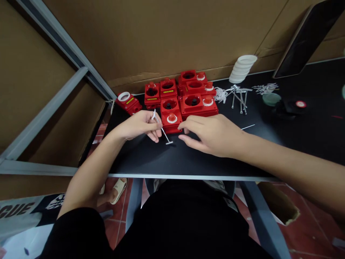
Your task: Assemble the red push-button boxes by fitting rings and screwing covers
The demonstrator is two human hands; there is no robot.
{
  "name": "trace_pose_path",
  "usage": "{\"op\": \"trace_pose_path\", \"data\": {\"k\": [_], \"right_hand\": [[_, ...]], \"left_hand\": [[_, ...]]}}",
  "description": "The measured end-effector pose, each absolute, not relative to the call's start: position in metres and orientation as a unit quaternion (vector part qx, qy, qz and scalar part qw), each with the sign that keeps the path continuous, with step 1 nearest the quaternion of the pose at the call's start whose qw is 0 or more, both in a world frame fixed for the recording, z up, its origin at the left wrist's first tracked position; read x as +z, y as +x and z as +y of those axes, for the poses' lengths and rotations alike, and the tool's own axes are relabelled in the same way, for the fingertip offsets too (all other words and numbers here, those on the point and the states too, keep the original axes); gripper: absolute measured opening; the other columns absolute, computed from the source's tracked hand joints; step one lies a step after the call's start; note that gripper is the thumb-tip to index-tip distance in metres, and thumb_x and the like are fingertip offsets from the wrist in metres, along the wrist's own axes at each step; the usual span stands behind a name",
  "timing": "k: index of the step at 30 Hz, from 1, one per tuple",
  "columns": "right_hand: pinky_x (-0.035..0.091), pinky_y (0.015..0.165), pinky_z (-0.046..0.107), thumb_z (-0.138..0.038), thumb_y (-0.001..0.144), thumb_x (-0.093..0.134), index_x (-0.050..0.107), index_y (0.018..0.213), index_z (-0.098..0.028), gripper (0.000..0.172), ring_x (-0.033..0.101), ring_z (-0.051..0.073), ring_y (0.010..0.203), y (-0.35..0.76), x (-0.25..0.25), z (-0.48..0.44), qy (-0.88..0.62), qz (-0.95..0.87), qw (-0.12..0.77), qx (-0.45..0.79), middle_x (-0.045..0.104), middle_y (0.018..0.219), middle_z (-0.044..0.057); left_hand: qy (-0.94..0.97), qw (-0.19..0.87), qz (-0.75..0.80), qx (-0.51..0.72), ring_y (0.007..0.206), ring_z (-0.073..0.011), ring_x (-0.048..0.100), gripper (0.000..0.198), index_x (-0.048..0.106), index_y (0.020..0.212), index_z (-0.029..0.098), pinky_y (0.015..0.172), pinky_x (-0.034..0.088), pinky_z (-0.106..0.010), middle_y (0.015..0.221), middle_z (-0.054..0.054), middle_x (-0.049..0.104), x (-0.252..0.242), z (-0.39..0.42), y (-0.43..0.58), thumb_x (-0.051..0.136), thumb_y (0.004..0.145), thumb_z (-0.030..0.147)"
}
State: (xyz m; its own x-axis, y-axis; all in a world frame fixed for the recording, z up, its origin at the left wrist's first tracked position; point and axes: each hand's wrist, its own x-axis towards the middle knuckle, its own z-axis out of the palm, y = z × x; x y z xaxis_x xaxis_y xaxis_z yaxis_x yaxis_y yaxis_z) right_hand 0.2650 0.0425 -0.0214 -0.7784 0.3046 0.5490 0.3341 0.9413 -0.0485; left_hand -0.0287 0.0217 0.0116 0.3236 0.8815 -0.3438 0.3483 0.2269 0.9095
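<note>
My left hand is closed around a small metal T-shaped hammer, its head pointing down over the black table. A bit of white cord shows at the hammer's upper end, between my fingers. To the right, my right hand has its thumb and fingers apart and holds nothing; its fingertips are close to the front red box, and I cannot tell if they touch. That box has a round opening and a red lamp in a white ring. Several similar red boxes stand together behind it.
A red box with a white ring lies at the left. Towards the right are white cords, several metal hammers, a leaning stack of white rings, a roll of tape and a dark panel. A metal frame borders the left.
</note>
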Motion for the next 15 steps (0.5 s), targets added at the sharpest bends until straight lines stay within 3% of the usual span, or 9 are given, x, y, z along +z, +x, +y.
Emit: {"op": "trace_pose_path", "data": {"k": [8,15], "right_hand": [[0.045,0.067,0.028,-0.044,0.108,0.079,0.079,0.108,-0.014,0.03,0.069,0.016,0.072,0.256,-0.032,0.037,-0.224,-0.915,0.3,0.148,0.081,0.09,0.003],[0.042,0.069,0.027,-0.027,0.106,0.079,0.076,0.104,-0.017,0.011,0.062,0.013,0.066,0.245,-0.034,0.03,-0.229,-0.893,0.253,0.294,0.073,0.078,-0.002]], "left_hand": [[0.547,0.616,0.463,0.326,0.067,-0.0183,0.085,0.064,0.066,0.092,0.014,0.063,0.072,-0.023,0.081,-0.007,0.086,0.011,0.008,-0.009,0.109,0.077,0.06],[0.562,0.624,0.468,0.275,0.068,-0.0186,0.086,0.058,0.069,0.091,0.014,0.066,0.073,-0.023,0.083,-0.007,0.087,0.019,-0.001,-0.002,0.106,0.082,0.058]]}}
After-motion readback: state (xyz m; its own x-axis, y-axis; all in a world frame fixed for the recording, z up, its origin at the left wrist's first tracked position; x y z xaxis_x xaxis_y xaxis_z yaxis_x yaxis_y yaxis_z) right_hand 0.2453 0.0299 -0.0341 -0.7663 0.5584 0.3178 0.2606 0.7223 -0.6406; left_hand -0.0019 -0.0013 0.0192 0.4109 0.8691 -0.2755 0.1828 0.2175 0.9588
